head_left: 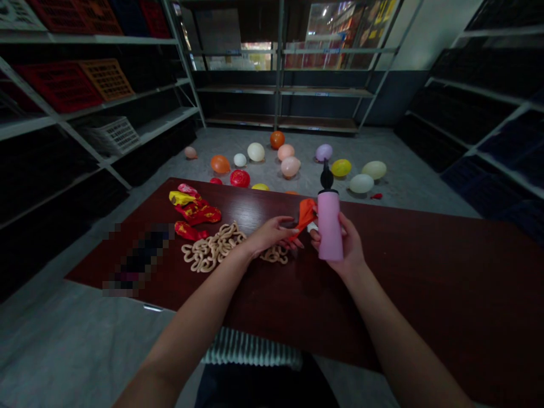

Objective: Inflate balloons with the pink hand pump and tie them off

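Leaning over the dark red worktop [408,272], I clamp my right grip [340,243] around an upright pink hand pump [330,226]. An orange balloon [305,218] stretches from the pump's base to my left grip [272,238], whose fingers pinch its narrow end, just beside a tangle of beige chain [215,249].

Fifteen inflated balloons [285,151] on the floor [408,175], one partly hidden
One pink hand pump [330,226], one orange balloon [305,216] and one beige twisted chain [212,249] over the tabletop [382,272]
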Action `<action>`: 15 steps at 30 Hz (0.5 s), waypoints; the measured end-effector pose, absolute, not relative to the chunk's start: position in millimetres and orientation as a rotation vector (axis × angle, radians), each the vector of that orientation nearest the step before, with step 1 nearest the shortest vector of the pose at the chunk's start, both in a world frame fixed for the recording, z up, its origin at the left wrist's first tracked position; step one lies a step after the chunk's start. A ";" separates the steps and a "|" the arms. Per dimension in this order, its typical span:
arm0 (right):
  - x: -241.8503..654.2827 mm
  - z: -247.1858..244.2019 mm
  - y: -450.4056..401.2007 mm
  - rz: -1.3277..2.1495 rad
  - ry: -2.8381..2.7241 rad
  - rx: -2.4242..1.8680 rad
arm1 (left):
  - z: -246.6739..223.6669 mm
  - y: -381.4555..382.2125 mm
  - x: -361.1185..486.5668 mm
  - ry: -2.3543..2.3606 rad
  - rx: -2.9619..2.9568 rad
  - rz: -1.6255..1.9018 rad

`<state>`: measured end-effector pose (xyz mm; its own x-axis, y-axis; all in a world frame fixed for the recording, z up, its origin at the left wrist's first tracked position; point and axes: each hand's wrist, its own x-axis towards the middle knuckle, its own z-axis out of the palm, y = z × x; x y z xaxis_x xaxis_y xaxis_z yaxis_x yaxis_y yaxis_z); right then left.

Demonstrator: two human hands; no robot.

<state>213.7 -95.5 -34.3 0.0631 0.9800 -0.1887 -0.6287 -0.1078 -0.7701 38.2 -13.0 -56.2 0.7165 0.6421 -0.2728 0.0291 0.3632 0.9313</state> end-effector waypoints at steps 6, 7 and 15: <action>216.6 -32.7 -98.3 1.429 -0.605 -0.932 | -46.8 -13.8 25.0 0.512 1.224 0.299; 216.6 -33.1 -98.7 1.441 -0.628 -0.951 | -43.8 -14.0 23.5 0.497 1.180 0.323; 211.1 -34.4 -106.3 1.716 -0.905 -0.995 | -39.7 20.1 0.3 0.463 0.590 1.192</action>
